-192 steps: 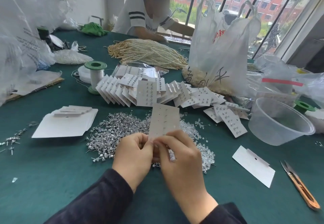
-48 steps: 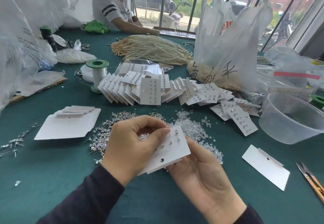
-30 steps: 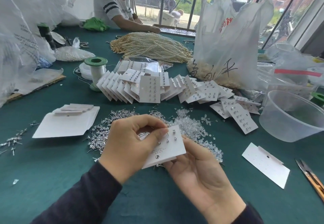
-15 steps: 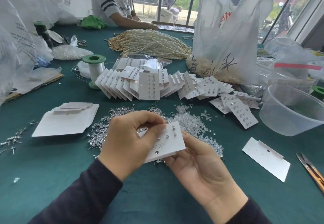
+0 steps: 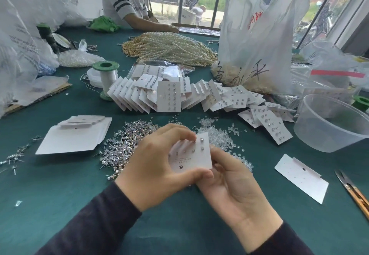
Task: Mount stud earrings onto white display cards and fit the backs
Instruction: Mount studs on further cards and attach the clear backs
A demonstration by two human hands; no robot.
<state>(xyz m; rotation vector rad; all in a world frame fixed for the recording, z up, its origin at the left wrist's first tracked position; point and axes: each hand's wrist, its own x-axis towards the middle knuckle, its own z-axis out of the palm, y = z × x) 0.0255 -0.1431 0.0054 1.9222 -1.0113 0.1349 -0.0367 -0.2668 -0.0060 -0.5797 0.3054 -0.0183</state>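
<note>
A white display card [image 5: 196,155] with several studs on its face is held face up over the green table. My left hand [image 5: 157,166] grips it from the left, forefinger on its top edge and thumb under its near edge. My right hand [image 5: 235,186] lies palm up beneath the card, its fingertips hidden behind it. Loose silver studs [image 5: 127,142] form a heap just behind my left hand. Clear earring backs [image 5: 219,136] lie in a heap behind the card. Blank cards [image 5: 75,134] are stacked at the left.
Filled cards [image 5: 169,97] fan across mid-table. A clear plastic tub [image 5: 329,122] stands at the right, a single blank card [image 5: 301,177] and snips [image 5: 353,192] nearer. Behind are a green spool [image 5: 105,79], pearl strands [image 5: 169,47], a white plastic bag [image 5: 257,41] and a seated person [image 5: 127,5].
The card went from upright, back toward me, to lying face up across both hands. In the last second my left thumb shifted to its near edge; it turned a little.
</note>
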